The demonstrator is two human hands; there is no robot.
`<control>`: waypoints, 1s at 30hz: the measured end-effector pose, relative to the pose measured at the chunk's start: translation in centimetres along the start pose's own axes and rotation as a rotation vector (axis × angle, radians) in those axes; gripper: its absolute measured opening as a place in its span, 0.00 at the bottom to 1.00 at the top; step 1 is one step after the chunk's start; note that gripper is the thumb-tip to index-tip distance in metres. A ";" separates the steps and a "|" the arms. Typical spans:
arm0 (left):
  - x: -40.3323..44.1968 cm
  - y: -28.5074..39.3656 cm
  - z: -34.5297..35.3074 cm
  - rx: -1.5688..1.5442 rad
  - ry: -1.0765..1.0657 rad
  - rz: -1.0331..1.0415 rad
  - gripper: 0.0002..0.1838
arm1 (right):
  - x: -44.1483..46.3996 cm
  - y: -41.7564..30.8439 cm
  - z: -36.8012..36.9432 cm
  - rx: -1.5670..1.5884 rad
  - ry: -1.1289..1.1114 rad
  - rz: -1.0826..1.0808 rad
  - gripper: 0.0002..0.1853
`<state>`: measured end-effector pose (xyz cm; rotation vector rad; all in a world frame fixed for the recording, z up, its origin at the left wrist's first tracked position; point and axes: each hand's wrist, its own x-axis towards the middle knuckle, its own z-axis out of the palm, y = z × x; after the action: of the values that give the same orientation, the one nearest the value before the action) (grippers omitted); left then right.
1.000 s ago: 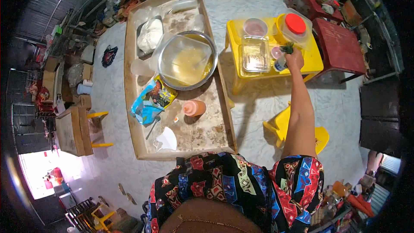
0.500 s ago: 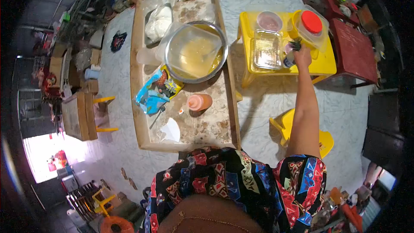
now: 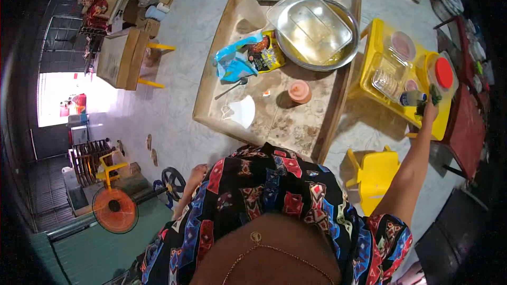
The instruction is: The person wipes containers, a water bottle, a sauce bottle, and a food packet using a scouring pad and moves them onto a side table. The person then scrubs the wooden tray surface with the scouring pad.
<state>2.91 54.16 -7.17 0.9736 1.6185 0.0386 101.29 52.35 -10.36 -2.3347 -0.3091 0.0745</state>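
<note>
Out at the far right, my right hand (image 3: pixel 430 112) is closed on a dark green leafy bunch (image 3: pixel 434 94) at the front edge of the yellow table (image 3: pixel 372 53). Just left of it lies a small bottle with a blue label (image 3: pixel 411 98). A clear plastic box (image 3: pixel 386 81), a round tub (image 3: pixel 403 46) and a red-lidded container (image 3: pixel 443 73) share the tabletop. Low at my left side, partly behind my shirt, is what looks like my left hand (image 3: pixel 198 169); its fingers are not clear.
In front of me, the wooden tray table (image 3: pixel 211 106) carries a metal bowl (image 3: pixel 355 31) under a clear container (image 3: pixel 314 24), a sauce bottle (image 3: pixel 300 92), a blue-and-yellow packet (image 3: pixel 264 55) and a spoon (image 3: pixel 229 88). A yellow chair (image 3: pixel 377 171) stands right; an orange fan (image 3: pixel 114 209), left.
My view has turned leftward, so the tables appear farther right. The right hand still holds the green bunch, now at the table's front edge. My left side has come into view.
</note>
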 end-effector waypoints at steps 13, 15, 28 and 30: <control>0.7 15.6 -2.6 0.458 0.839 0.422 0.10 | -14.5 -2.7 -6.1 -0.155 0.316 0.050 0.29; 2.0 20.4 -2.6 0.372 0.747 0.587 0.09 | -17.9 1.5 -5.0 -0.250 0.388 -0.014 0.32; 19.6 26.9 -2.0 1.034 0.228 0.759 0.16 | -63.2 13.4 -9.2 -0.097 0.035 0.397 0.19; 19.6 27.1 -2.2 0.981 0.223 0.737 0.17 | -69.3 12.9 -10.0 -0.202 -0.049 0.540 0.17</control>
<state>17.00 84.53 -8.29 2.3578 1.3600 -0.1660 38.17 19.74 -15.18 -2.5594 0.3116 0.3781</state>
